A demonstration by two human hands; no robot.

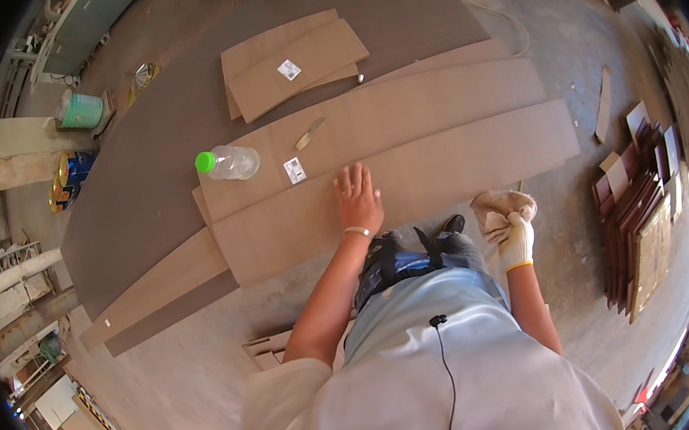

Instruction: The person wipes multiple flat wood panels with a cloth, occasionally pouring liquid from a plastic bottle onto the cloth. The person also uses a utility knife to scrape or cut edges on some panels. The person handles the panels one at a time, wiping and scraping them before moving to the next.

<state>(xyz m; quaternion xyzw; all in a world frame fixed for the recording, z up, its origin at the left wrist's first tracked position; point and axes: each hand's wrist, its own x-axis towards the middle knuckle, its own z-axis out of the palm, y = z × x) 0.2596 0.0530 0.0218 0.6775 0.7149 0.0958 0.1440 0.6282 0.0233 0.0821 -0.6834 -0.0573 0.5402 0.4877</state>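
My left hand [359, 204], bare, lies flat with its fingers stretched out on a long brown board [454, 151]. My right hand [518, 241] wears a white knitted glove and is closed round a crumpled beige rag [501, 206], held off the board's near right edge. A similar board [432, 94] lies under the first and shows beyond it, carrying a white sticker [295, 171]. On that one lie a clear plastic bottle [236, 162] with a green cap, tipped on its side, and a small narrow tan tool [310, 134] whose kind I cannot make out.
Shorter boards [296, 58] are stacked farther back on the dark brown tabletop [148, 159]. Reddish-brown panels [639, 216] lean together on the floor at the right. A green bucket [80, 110] and blue-and-yellow cans [70, 177] stand at the left.
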